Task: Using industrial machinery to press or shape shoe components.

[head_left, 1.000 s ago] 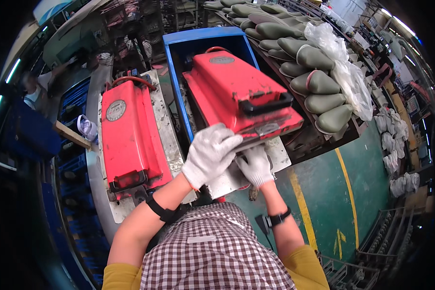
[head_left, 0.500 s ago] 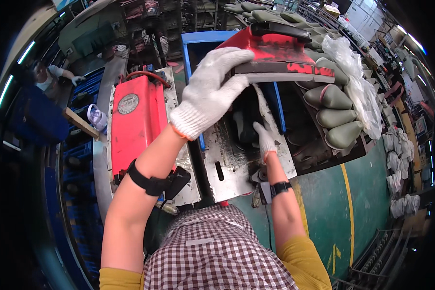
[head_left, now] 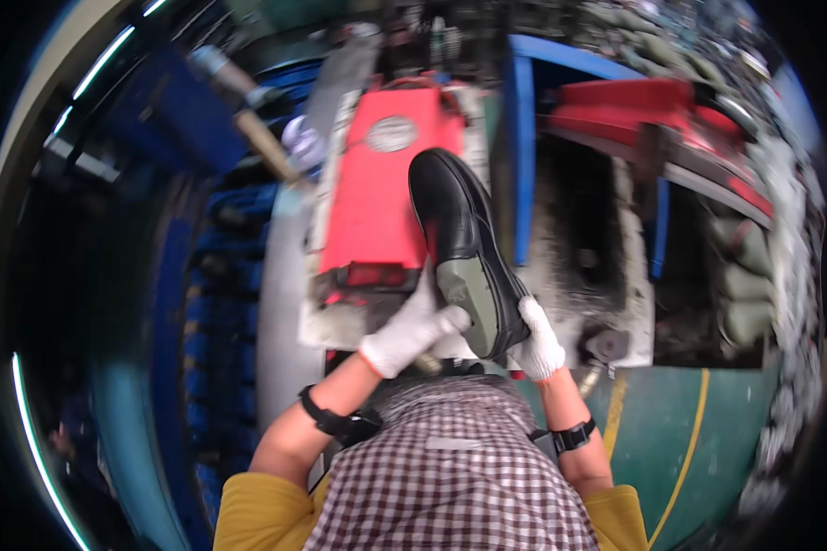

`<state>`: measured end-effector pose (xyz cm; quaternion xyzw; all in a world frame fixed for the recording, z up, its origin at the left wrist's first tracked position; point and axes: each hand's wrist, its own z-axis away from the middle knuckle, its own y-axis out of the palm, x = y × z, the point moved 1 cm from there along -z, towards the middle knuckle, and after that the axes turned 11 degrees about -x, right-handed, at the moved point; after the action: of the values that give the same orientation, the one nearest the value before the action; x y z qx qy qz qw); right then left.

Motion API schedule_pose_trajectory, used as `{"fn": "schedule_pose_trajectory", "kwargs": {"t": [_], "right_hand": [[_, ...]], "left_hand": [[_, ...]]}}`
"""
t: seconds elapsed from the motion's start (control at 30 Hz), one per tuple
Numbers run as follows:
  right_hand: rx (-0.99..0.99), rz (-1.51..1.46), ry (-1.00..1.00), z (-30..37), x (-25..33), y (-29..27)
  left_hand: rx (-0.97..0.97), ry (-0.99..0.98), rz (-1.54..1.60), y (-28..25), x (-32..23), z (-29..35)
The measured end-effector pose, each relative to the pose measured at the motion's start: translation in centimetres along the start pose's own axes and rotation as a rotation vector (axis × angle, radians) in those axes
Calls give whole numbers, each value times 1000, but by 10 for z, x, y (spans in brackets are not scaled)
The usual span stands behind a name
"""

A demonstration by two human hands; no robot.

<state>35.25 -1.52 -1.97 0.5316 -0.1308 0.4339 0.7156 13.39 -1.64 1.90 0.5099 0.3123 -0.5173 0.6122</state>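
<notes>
A black shoe (head_left: pixel 446 207) with a grey-green last (head_left: pixel 466 292) inside it is held up in front of my apron, toe pointing away and slightly left. My left hand (head_left: pixel 409 335), in a white knit glove, grips its left side near the heel, some fingers hidden beneath. On the right, my gloved right hand (head_left: pixel 538 344) has its fingers wrapped on the heel edge. Behind the shoe lies a red machine cover (head_left: pixel 381 174), lowered. To the right, a second red cover (head_left: pixel 625 106) stands raised over a dark opening (head_left: pixel 586 234) in a metal plate.
Several grey-green lasts (head_left: pixel 746 285) are stacked at the far right beside the raised cover. A blue metal frame (head_left: pixel 524 156) rises between the machines. Left of them runs a line with blue racks (head_left: pixel 225 317). Another person's arm (head_left: pixel 225 73) shows blurred at the upper left.
My left hand has left the raised red cover, and my right hand has come out of the machine opening. Both now hold the shoe before me. The view has turned left.
</notes>
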Motion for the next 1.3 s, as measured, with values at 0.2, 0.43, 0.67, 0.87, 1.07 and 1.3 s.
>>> {"fn": "schedule_pose_trajectory", "kwargs": {"t": [0.2,0.43,0.67,0.87,1.07,1.3], "right_hand": [[543,948,-162,-29,-11,84],[394,1407,-917,-51,-69,64],[245,1639,-1040,-41,-105,41],[226,1697,-990,-42,-104,39],[169,1742,-1005,-44,-100,47],[31,1804,-950,-40,-110,33]], "left_hand": [[-483,77,548,-64,15,72],[-1055,113,657,-218,70,129],[-1322,-170,574,-419,149,103],[-1433,-189,521,-529,174,60],[-1597,-2,34,-610,187,33],[-1692,-448,-2,-504,165,4]]}}
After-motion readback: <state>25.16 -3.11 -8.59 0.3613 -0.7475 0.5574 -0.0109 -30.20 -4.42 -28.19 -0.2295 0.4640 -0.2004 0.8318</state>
